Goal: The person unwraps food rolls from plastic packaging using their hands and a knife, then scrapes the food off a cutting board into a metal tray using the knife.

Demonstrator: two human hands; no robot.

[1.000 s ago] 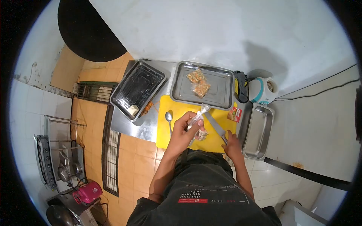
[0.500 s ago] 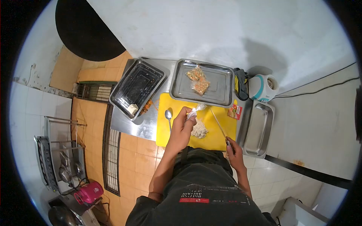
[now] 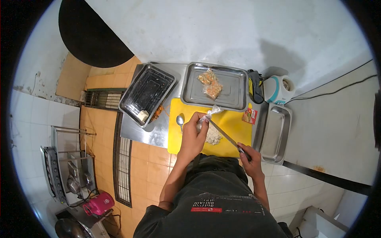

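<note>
My left hand is closed on a knotted clear plastic bag, held up over the yellow cutting board. My right hand grips the handle of a knife. Its blade slants up and left, and the tip meets or overlaps the bag just beside my left fingers; whether it cuts in I cannot tell. Beneath the blade, a pile of pale chopped bits lies on the board, partly hidden by the blade and hand. A metal spoon rests to the left of my left hand.
Behind the board, a steel tray holds bagged chopped food. A dark tray with a white block stands left. Right are a red packet, a steel pan and a white-and-teal appliance.
The knife has swung up and left, bringing its blade to the bag by my left fingers. My right hand has shifted slightly right; the whole view has moved a little.
</note>
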